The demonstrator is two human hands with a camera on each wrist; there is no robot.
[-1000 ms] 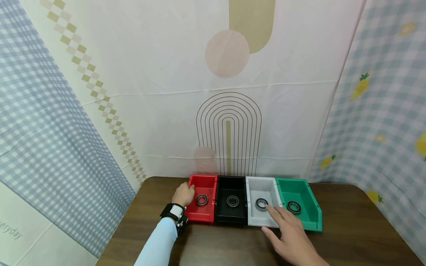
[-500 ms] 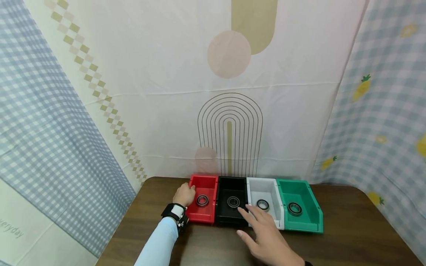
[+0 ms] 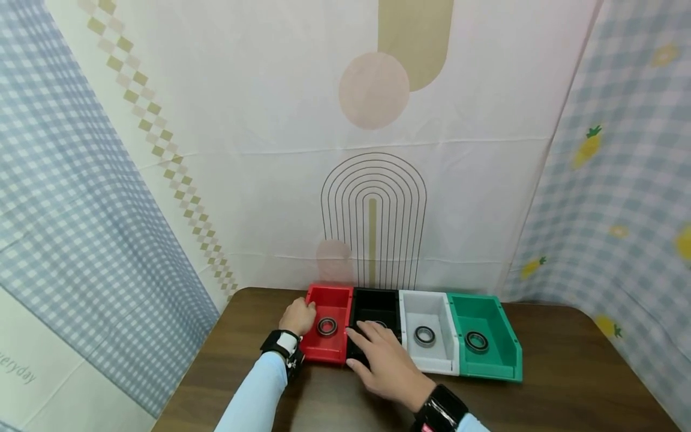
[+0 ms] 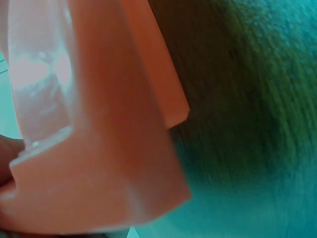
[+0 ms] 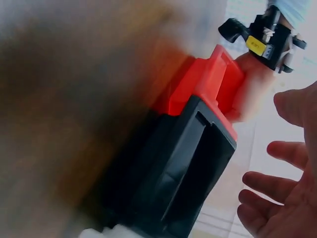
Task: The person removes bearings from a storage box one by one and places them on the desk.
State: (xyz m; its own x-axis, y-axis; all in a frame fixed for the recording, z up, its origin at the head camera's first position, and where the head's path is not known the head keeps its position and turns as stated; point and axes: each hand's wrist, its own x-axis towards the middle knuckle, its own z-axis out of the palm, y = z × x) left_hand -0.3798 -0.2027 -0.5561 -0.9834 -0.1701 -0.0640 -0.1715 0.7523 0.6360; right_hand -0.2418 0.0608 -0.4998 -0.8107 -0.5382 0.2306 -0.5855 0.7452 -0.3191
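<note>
My left hand (image 3: 299, 317) grips the left wall of the red bin (image 3: 332, 297), its thumb over the rim. A ball bearing (image 3: 327, 318) lies flat in that bin. Over the front of the black bin (image 3: 373, 296) my right hand (image 3: 390, 367) hovers with fingers spread and nothing held, fingertips close to the red bin's right wall. It mostly hides the bearing in the black bin. The left wrist view shows the red bin's wall (image 4: 114, 148) up close. In the right wrist view the open fingers (image 5: 270, 186) are beside the black bin (image 5: 173, 183).
To the right, a white bin (image 3: 426, 303) and a green bin (image 3: 472, 303) continue the row, each with one bearing inside. The row stands near the back of the wooden table (image 3: 561, 360), before a hanging patterned cloth (image 3: 270, 198).
My right hand has swept left, from over the white bin, past the black bin's front, to the edge of the red bin. My left hand has kept its place on the red bin.
</note>
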